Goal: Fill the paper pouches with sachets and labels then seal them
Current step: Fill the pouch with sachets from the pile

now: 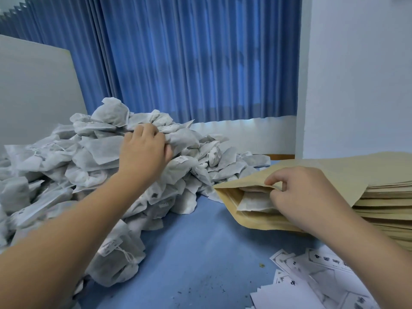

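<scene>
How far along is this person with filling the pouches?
Early on, it seems. Done: the open pouch already holds sachets. In hand: the right hand pinches its mouth open while the left hand grips another sachet on the pile. Left: a label, sealing, and the stack of flat pouches. No sealed pouch shows.

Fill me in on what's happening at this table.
A person is packing sachets into paper pouches. The left hand grips one sachet near the top of the sachet heap. The right hand pinches the upper lip of a paper pouch, holding its mouth open; a packed sachet already lies inside. That pouch is unsealed and rests against the pouch stack. Loose labels lie on the table nearby.
</scene>
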Tool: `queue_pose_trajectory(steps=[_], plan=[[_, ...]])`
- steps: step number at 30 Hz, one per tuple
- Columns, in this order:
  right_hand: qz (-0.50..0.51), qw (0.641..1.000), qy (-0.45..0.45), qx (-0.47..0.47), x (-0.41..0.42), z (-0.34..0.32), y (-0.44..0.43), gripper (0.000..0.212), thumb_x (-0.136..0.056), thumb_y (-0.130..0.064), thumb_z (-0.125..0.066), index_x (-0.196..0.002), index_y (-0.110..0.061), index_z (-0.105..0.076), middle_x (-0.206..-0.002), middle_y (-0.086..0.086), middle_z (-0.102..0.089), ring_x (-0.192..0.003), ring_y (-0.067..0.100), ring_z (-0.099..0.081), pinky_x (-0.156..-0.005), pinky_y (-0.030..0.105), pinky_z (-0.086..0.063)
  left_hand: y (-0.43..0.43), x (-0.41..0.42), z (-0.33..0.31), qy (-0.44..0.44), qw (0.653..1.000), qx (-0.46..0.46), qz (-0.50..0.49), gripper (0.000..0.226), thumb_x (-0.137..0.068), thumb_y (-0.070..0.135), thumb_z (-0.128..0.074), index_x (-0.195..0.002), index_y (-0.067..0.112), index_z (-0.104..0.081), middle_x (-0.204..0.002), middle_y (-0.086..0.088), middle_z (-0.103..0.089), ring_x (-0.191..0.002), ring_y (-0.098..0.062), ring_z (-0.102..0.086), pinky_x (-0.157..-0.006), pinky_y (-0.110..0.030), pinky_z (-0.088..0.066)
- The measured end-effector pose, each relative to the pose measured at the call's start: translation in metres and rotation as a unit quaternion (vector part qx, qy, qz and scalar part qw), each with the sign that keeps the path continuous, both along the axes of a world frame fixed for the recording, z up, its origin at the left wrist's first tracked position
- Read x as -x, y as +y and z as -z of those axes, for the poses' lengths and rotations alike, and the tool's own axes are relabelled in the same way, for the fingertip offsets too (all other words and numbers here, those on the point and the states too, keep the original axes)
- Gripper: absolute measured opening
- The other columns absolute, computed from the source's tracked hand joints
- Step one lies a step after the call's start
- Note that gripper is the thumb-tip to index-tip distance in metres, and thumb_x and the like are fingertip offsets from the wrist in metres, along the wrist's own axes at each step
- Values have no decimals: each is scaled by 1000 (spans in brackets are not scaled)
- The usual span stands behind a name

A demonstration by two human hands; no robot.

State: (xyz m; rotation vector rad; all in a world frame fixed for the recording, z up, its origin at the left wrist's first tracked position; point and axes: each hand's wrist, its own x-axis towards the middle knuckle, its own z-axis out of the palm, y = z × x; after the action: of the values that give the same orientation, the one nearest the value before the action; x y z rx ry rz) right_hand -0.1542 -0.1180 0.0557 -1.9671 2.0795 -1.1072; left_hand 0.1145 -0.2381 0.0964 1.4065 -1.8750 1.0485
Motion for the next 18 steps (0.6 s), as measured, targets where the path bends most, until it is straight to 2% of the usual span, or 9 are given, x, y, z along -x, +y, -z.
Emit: queue_pose_trajectory(steps=[3,5,7,11,13,15,16,18], plan=[[2,1000,-4,7,5,-5,1,28,-79,-15,-56,-95,-32,-71,-71,-9,-56,-69,12,-55,-58,26,-42,24,19,6,127,986,-45,96,26,-92,22,-50,-69,10,-45,-69,-6,-51,-66,-30,-49,-58,-35,-29],[2,1000,-3,10,8,-7,2,28,-77,-14,-56,-92,-33,-71,-71,-10,-53,-71,14,-54,-58,25,-40,36,29,14,234,955,-90,158,30,-94,26,-45,-67,18,-36,-63,0,-46,-59,-16,-44,-52,-31,-27],[3,1000,3,9,11,-10,2,27,-77,-13,-56,-89,-33,-71,-69,-10,-51,-70,13,-53,-54,22,-37,47,36,22,312,926,-118,177,32,-95,27,-46,-66,16,-38,-61,2,-47,-57,-11,-43,-49,-21,-26],[0,1000,4,13,14,-13,5,28,-77,-11,-56,-86,-34,-70,-66,-9,-53,-68,11,-53,-53,21,-36,55,44,43,374,880,-231,181,30,-93,27,-48,-74,4,-52,-67,-7,-56,-66,-22,-51,-56,-31,-35],[-4,1000,1,19,15,-14,5,28,-77,-10,-56,-85,-34,-70,-65,-9,-54,-67,10,-53,-53,21,-37,55,45,54,408,851,-277,181,28,-89,26,-50,-65,12,-52,-59,-1,-52,-61,-19,-48,-55,-32,-34],[-6,1000,-2,21,17,-15,6,28,-77,-10,-56,-85,-33,-70,-64,-9,-54,-66,9,-53,-52,21,-37,56,45,62,452,806,-338,177,32,-86,27,-52,-55,20,-50,-53,9,-47,-56,-11,-44,-54,-30,-32],[-7,1000,-3,21,17,-16,5,28,-77,-10,-56,-85,-33,-70,-64,-10,-54,-66,9,-52,-52,21,-37,57,43,66,483,772,-372,181,31,-84,27,-53,-53,22,-54,-54,10,-51,-57,-10,-47,-56,-29,-34],[-7,1000,-5,26,18,-16,5,27,-77,-10,-56,-84,-31,-71,-64,-10,-54,-64,7,-51,-51,20,-35,56,39,73,555,679,-436,202,16,-74,31,-58,-68,21,-69,-68,2,-66,-71,-19,-59,-68,-33,-42]])
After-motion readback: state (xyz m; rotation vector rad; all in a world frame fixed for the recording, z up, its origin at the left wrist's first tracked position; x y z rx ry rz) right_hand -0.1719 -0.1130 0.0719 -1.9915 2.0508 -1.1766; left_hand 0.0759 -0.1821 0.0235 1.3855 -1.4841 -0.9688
